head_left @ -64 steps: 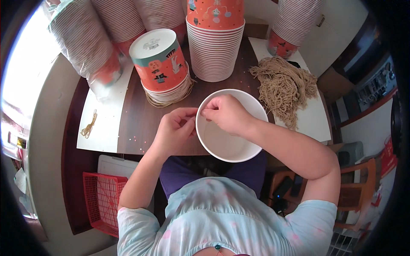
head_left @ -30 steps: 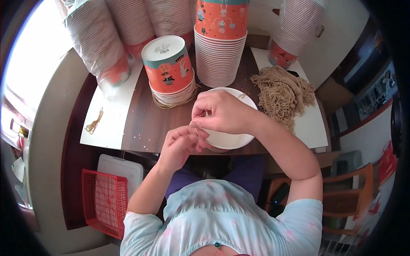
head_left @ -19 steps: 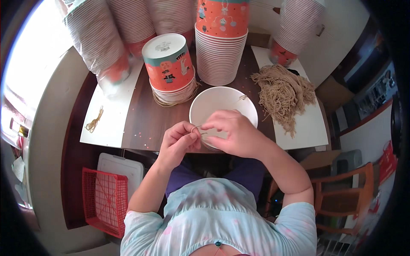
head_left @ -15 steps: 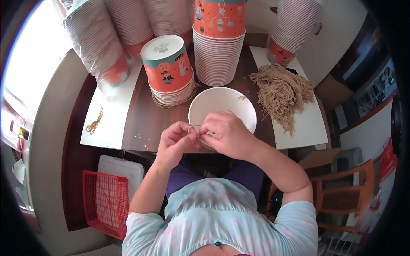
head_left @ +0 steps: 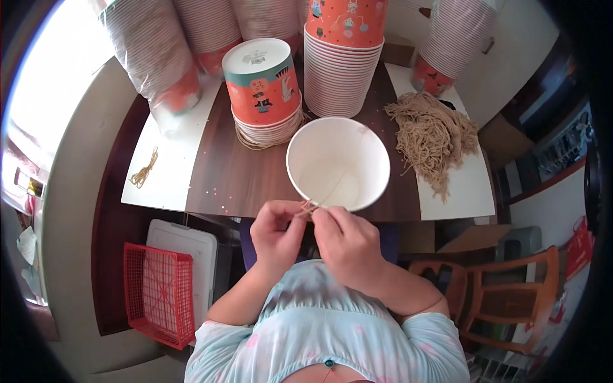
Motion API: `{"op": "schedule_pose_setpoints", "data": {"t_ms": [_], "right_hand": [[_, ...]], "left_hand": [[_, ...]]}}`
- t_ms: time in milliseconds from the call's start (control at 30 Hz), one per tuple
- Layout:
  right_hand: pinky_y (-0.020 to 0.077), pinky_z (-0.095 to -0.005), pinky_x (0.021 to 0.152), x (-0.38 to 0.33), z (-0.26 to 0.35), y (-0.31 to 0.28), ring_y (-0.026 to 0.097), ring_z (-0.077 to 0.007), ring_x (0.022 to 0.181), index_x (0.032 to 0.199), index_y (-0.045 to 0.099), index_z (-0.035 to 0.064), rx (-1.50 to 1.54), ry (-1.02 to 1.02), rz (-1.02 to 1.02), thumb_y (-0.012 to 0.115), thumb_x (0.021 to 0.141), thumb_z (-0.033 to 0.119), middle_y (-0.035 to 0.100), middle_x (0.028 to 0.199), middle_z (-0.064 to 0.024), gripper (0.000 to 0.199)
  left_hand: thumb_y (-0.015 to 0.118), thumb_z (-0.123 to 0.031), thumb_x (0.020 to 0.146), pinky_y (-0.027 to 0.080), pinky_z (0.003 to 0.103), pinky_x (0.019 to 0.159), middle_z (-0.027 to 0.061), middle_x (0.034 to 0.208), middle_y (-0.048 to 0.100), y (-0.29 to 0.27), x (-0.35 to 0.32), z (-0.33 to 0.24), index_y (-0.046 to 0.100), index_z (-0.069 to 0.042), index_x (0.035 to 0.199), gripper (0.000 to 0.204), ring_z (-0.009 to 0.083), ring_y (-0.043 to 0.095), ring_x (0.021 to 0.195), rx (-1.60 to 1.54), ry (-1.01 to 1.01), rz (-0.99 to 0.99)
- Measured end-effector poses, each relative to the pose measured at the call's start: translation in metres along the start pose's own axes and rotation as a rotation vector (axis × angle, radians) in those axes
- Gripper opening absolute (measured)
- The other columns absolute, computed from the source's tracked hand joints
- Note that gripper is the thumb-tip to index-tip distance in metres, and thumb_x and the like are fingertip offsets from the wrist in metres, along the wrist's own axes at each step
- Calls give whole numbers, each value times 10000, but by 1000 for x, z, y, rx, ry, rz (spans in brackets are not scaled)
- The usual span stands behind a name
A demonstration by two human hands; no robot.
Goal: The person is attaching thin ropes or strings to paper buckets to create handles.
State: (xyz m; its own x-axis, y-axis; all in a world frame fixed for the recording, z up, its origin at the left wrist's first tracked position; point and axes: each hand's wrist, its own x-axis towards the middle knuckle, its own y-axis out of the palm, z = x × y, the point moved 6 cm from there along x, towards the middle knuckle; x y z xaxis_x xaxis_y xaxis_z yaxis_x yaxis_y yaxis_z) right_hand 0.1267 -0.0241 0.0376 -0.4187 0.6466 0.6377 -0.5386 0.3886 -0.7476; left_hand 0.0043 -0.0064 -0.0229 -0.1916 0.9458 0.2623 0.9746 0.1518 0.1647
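Bench [head_left: 246,182], dark wood; white-lined bucket [head_left: 335,150] at near edge | Change: right hand [head_left: 347,239] and left hand [head_left: 279,231] withdrawn from across its rim to its 6 o'clock; cord handling shifted clear of interior | Grip: both pinching tan cord [head_left: 308,208] | Print: upturned orange bucket [head_left: 263,89], 11 o'clock; base marks too small to read

One head-worn fisheye camera looks down from close above — brown-and-white flat surface [head_left: 249,179] toward twelve o'clock, pale-blue cloth shirt [head_left: 332,329] at six.
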Motion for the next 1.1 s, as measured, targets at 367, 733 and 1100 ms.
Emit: {"op": "schedule_pose_setpoints", "data": {"t_ms": [367, 733, 1100], "right_hand": [[484, -326, 577, -6, -37, 32, 587, -209, 648, 951, 611, 12, 131, 34, -113, 608, 736, 44, 557, 760, -75, 218], [502, -279, 735, -32, -40, 98, 620, -126, 784, 1000, 658, 32, 1988, 1114, 122, 566, 910, 140, 668, 899, -51, 167], [413, -260, 752, -35, -35, 113, 579, -84, 802, 958, 663, 105, 2090, 1282, 60, 585, 898, 179, 667, 868, 5, 123]], "left_hand": [[568, -14, 883, 538, 344, 805, 105, 898, 668, 14, 0, 40, 539, -34, 904, 41, 190, 660, 842, -770, -598, 58], [557, -52, 900, 555, 345, 784, 84, 898, 667, 6, -7, 40, 564, -29, 932, 40, 177, 662, 783, -777, -642, -14], [614, 67, 840, 527, 212, 602, 96, 822, 674, -1, 0, -10, 585, 36, 876, 55, 102, 653, 717, 115, 156, -113]]}}
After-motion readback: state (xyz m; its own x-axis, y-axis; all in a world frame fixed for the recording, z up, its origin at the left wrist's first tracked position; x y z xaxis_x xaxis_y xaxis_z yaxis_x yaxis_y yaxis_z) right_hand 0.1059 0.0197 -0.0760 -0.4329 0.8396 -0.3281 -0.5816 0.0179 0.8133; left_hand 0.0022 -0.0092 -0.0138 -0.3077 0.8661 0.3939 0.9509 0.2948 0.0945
